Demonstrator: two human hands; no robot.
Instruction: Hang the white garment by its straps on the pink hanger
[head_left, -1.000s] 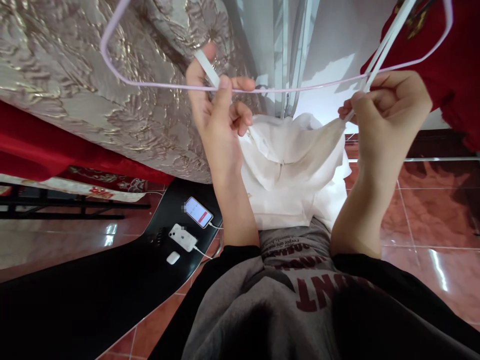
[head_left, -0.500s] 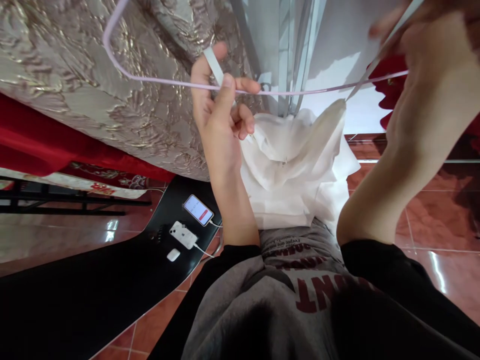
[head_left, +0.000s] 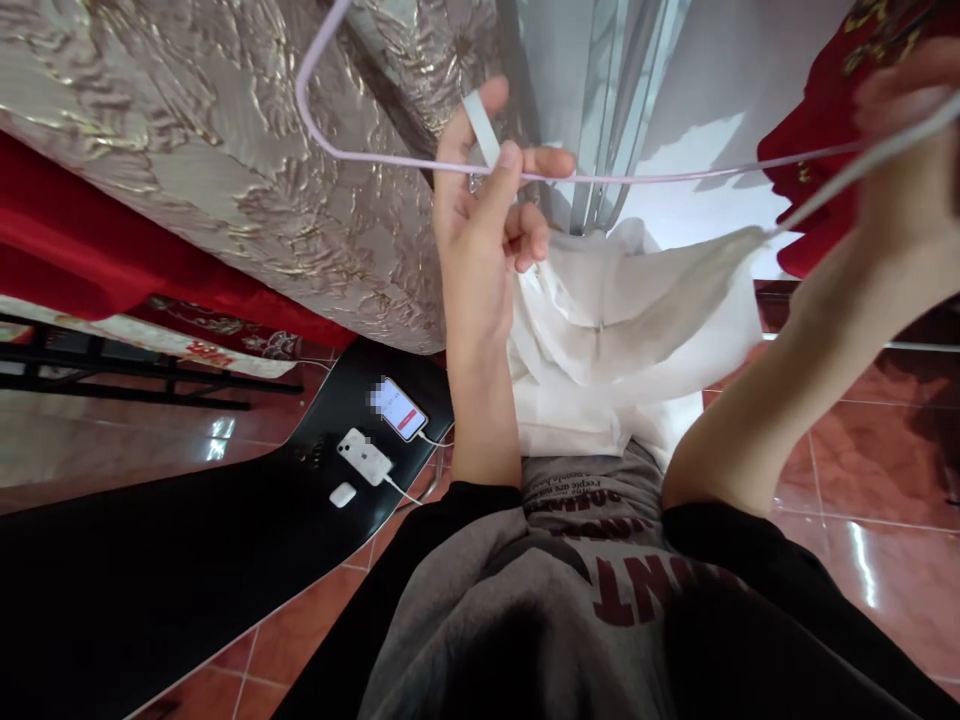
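My left hand point(head_left: 484, 215) is raised at top centre, pinching the bottom bar of a thin pale lilac hanger point(head_left: 360, 158) together with a white strap point(head_left: 480, 115). A white garment point(head_left: 615, 320) hangs below the bar, bunched against my chest. My right hand point(head_left: 911, 150) is blurred at the right edge; its fingers are closed on the garment's other white strap point(head_left: 847, 175), which is stretched taut up and to the right.
A silver-gold brocade cloth point(head_left: 187, 130) over red fabric lies at the left. Two phones point(head_left: 397, 408) on cables and a small white case point(head_left: 343, 494) rest on a black surface point(head_left: 150, 580). Red garment point(head_left: 817, 130) at top right; glossy red floor tiles point(head_left: 862, 460).
My right hand has moved up and to the right, pulling its strap taut. The hanger and my left hand have shifted to the right in view.
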